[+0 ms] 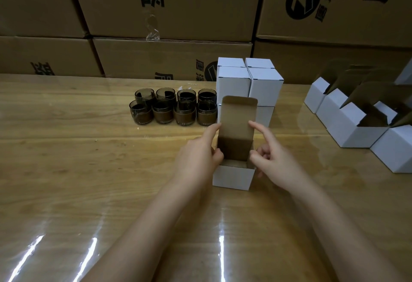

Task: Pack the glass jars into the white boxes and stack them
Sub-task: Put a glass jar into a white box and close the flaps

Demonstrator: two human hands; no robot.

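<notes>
A small white box stands on the table at the centre, its brown-lined lid flap upright. My left hand touches the box's left side, index finger on the flap's left edge. My right hand holds the right side, index finger at the flap's right edge. What is inside the box is hidden. Several dark glass jars stand in two rows behind and to the left. A stack of closed white boxes rises just behind the open one.
Several open white boxes with raised flaps sit in a row at the right. Big brown cartons form a wall along the table's far edge. The wooden tabletop is glossy with glare streaks near me.
</notes>
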